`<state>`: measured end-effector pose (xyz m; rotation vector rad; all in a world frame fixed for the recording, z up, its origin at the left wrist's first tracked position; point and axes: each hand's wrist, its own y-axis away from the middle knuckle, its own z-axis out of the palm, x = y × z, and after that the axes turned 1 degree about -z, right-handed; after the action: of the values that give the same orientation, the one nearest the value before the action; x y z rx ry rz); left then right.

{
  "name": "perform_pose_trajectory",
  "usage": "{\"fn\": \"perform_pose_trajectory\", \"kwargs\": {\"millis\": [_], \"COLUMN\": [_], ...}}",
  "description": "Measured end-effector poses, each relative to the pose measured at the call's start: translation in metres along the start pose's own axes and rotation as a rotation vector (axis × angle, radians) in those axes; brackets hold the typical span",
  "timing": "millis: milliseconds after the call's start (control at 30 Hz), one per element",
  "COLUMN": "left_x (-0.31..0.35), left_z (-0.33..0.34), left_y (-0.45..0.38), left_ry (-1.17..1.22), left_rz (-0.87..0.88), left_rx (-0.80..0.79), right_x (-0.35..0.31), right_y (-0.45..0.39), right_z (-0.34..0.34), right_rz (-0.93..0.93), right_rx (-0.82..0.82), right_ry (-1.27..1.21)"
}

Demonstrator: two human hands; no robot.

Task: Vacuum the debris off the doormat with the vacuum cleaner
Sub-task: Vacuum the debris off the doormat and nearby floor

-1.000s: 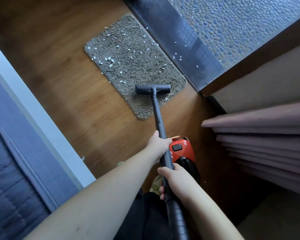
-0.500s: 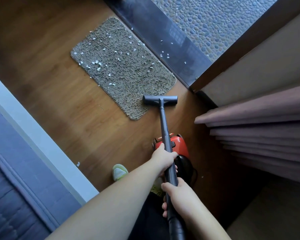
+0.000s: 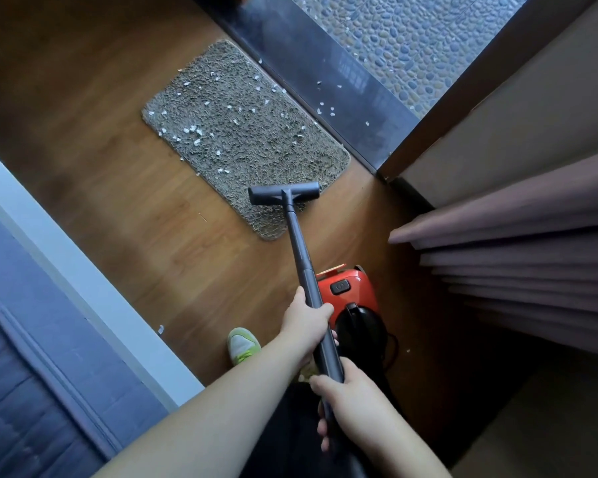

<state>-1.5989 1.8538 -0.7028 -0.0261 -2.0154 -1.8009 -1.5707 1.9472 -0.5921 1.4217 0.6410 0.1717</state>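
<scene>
Both hands on the vacuum wand (image 3: pixel 299 243): left hand (image 3: pixel 306 319) grips it farther along, right hand (image 3: pixel 351 396) nearer the body, fingers of each clamped round the tube. Floor nozzle (image 3: pixel 283 193) rests on the near end of the doormat (image 3: pixel 256 143). White debris (image 3: pixel 192 131) scattered over the mat's far and left parts. Red vacuum body (image 3: pixel 347 288) on the wooden floor (image 3: pixel 118 201), just right of the wand.

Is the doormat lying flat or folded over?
Flat: the doormat lies fully spread on the wood floor, no corner turned up.
</scene>
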Motion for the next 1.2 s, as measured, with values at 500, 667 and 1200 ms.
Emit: {"fn": "perform_pose_trajectory", "kwargs": {"millis": [500,667,1200], "left_x": [0.019,0.02,0.019], "left_z": [0.004,0.012,0.053], "left_y": [-0.023,-0.028,-0.036], "left_ry": [-0.254,-0.328,-0.253], "left_rz": [-0.008,-0.012,-0.05], "left_rx": [0.124,0.116,-0.161], "right_x": [-0.003,-0.003,-0.007], "right_y": [-0.033,-0.033,-0.017], "right_z": [-0.017,-0.026,-0.027], "right_rz": [0.062,0.063,0.057], "right_rx": [-0.132,-0.126,0.056], "right_ry": [-0.331,-0.364,-0.317]}}
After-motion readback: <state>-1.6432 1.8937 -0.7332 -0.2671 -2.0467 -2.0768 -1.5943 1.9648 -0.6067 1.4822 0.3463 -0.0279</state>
